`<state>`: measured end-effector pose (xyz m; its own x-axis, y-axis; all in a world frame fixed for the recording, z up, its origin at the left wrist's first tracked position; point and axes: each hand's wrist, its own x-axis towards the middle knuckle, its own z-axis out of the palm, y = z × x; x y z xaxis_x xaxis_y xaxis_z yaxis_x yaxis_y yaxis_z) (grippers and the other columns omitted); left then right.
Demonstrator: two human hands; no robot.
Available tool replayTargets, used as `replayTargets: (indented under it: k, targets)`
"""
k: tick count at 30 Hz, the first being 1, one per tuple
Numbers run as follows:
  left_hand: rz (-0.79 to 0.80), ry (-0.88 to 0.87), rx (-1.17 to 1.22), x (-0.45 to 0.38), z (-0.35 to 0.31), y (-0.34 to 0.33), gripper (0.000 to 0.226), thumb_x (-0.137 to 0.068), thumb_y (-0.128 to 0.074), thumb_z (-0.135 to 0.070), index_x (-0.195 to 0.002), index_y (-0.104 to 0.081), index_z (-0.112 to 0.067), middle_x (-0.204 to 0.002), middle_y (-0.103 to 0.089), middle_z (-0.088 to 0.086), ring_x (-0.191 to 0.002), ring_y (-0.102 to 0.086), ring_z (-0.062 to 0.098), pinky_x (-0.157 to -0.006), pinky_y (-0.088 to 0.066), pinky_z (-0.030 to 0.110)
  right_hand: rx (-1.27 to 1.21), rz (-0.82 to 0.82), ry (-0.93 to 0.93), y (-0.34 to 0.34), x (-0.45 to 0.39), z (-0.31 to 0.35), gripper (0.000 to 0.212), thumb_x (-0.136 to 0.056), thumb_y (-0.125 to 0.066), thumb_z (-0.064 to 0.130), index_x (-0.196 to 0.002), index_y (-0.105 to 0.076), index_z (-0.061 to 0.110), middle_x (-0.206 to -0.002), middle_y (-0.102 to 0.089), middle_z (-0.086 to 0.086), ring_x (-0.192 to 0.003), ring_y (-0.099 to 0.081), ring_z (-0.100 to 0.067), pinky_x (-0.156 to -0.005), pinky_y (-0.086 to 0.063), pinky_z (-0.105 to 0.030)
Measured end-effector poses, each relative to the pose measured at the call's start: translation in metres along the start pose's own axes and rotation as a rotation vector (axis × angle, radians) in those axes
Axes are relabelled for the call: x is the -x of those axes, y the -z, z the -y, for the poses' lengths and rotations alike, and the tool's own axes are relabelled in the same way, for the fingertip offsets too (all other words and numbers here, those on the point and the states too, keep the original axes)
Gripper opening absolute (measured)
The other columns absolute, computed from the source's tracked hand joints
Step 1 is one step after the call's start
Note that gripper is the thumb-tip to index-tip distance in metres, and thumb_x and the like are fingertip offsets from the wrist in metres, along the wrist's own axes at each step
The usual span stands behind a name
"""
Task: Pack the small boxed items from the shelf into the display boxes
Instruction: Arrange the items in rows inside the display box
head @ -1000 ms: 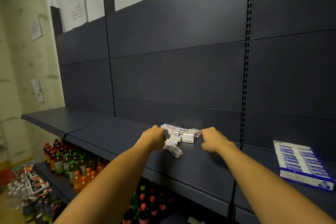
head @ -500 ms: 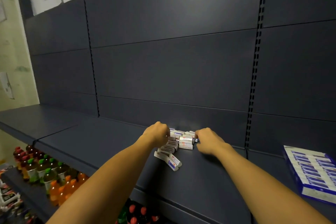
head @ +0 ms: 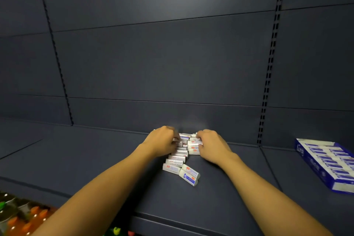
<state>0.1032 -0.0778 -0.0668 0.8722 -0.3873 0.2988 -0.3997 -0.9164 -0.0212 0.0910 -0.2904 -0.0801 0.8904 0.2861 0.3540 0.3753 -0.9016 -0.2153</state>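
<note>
A heap of several small white boxes (head: 180, 156) with red and blue print lies on the dark shelf (head: 95, 159) near its back wall. My left hand (head: 161, 142) curls its fingers round boxes on the heap's left side. My right hand (head: 211, 144) grips boxes on the right side. Two loose boxes (head: 189, 175) lie at the front of the heap, apart from both hands. A blue and white display box (head: 325, 163), filled with rows of the same small boxes, sits on the shelf at the far right.
The dark back panel (head: 162, 63) rises just behind the heap. Slotted uprights (head: 268, 82) divide the shelf bays. Below the shelf's front edge, at the lower left, stand bottles with orange and green caps (head: 21, 214).
The view has swung right and closer to the shelf. Both hands have closed in on the heap from either side and now grip boxes.
</note>
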Motion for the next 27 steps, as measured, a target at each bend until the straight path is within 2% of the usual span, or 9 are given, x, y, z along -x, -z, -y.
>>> replayTargets:
  k: [5,8,12,22,27]
  targets:
    - [-0.093,-0.108,0.071,-0.001,0.020,-0.016,0.029,-0.096,-0.059,-0.033,-0.120,-0.073,-0.024,-0.118,-0.064,-0.007,-0.113,-0.059,0.014,-0.084,-0.054,0.034,0.074,-0.116,0.010,-0.019,-0.002,0.006,0.033,-0.093,-0.050,0.007,-0.123,-0.061,0.013,-0.117,-0.057,-0.003,-0.110,-0.052,-0.022,-0.091,-0.048,-0.032]
    - [-0.167,-0.149,0.148,0.002,0.026,-0.029,0.027,-0.098,-0.058,-0.030,-0.119,-0.073,-0.022,-0.115,-0.065,-0.007,-0.115,-0.058,0.011,-0.086,-0.054,0.035,0.116,-0.147,0.028,-0.025,-0.006,0.002,0.032,-0.096,-0.049,0.011,-0.124,-0.063,0.014,-0.118,-0.055,-0.001,-0.110,-0.050,-0.020,-0.092,-0.047,-0.030]
    - [-0.208,-0.195,0.193,-0.001,0.030,-0.034,0.024,-0.099,-0.061,-0.029,-0.117,-0.074,-0.021,-0.110,-0.065,-0.007,-0.109,-0.058,0.012,-0.087,-0.052,0.035,0.153,-0.154,0.053,-0.032,-0.007,-0.005,0.031,-0.103,-0.047,0.018,-0.125,-0.068,0.016,-0.119,-0.056,0.001,-0.111,-0.050,-0.018,-0.094,-0.046,-0.029]
    - [-0.227,-0.119,0.312,0.005,0.031,-0.033,0.012,-0.096,-0.064,-0.025,-0.106,-0.071,-0.026,-0.106,-0.070,-0.012,-0.096,-0.063,0.010,-0.076,-0.049,0.029,0.160,-0.127,0.050,-0.032,-0.002,-0.003,0.028,-0.102,-0.050,0.015,-0.124,-0.066,0.019,-0.118,-0.059,0.001,-0.110,-0.052,-0.019,-0.092,-0.047,-0.033]
    - [-0.217,-0.114,0.340,0.009,0.025,-0.029,0.009,-0.097,-0.060,-0.022,-0.104,-0.065,-0.025,-0.103,-0.069,-0.009,-0.096,-0.062,0.014,-0.079,-0.052,0.035,0.109,-0.165,0.047,-0.025,0.008,-0.001,0.016,-0.099,-0.057,0.019,-0.109,-0.069,0.018,-0.106,-0.059,0.004,-0.103,-0.053,-0.016,-0.085,-0.048,-0.032]
